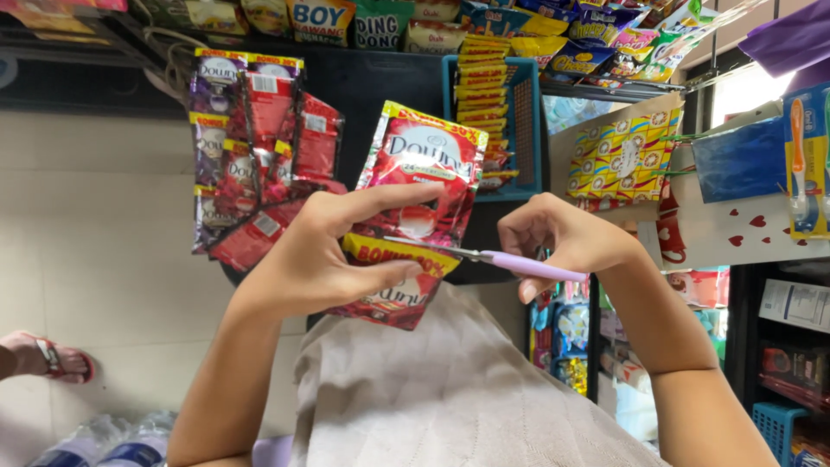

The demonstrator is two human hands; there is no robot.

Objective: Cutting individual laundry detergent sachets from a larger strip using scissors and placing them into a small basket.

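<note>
Head view: left hand (316, 259) pinching a strip of red sachets (421, 186), thumb on the lower sachet, index finger stretched across the upper one. Right hand (562, 235) clenched around lilac-handled scissors (497, 258), blades pointing at the seam between the two sachets, just below the left index finger and above the thumb. Best to keep the strip taut, keep both left fingers clear of the blades, cut straight along the seam. More sachet strips (251, 147) hanging beyond the left fingers.

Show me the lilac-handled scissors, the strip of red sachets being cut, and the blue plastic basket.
lilac-handled scissors (529, 265), head view, on the handle.
strip of red sachets (424, 169), head view, upper sachet's face.
blue plastic basket (524, 112), head view, mesh wall.
</note>
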